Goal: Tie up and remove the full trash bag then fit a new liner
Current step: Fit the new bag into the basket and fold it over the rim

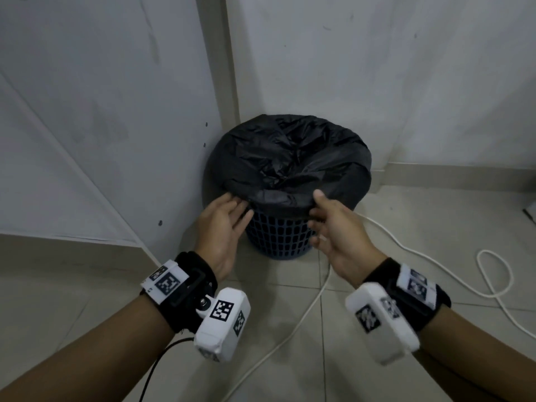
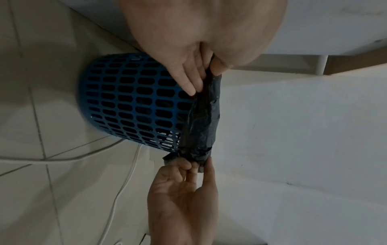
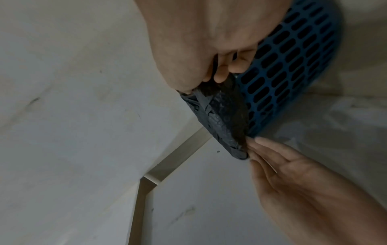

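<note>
Left hand [image 1: 224,220] at the bin's 8 o'clock rim. Fingers [image 2: 189,77] straight, lying along the folded-over bag edge; thumb on the other side of the plastic, so the edge sits between thumb and fingers in the left wrist view. The grip looks light, a pinch rather than a fist.

Right hand [image 1: 333,224] at the 5 o'clock rim. Thumb up on top of the rim fold, fingers curled beneath it. Left wrist view shows its fingertips [image 2: 188,165] bunching the bag's hem [image 2: 201,126] into a small gather. Both hands grip plastic, neither is free.

Black trash bag [image 1: 293,158] seated in the blue lattice wastebasket [image 1: 278,236], mouth folded down over the rim all round, crumpled and sunk in the middle. Between the two hands the cuff is stretched taut. Contents not visible.

Wastebasket stands upright on the tiled floor [image 1: 290,329], tucked into a corner where two pale walls [image 1: 101,111] meet at a vertical trim strip [image 1: 220,53].

White cable [image 1: 429,265] runs over the tiles from the basket's 4 o'clock, loops once at 3 o'clock, and another stretch passes toward 6 o'clock between the forearms. Each wrist carries a black strap with a white camera unit [image 1: 222,323] and printed marker tags.
</note>
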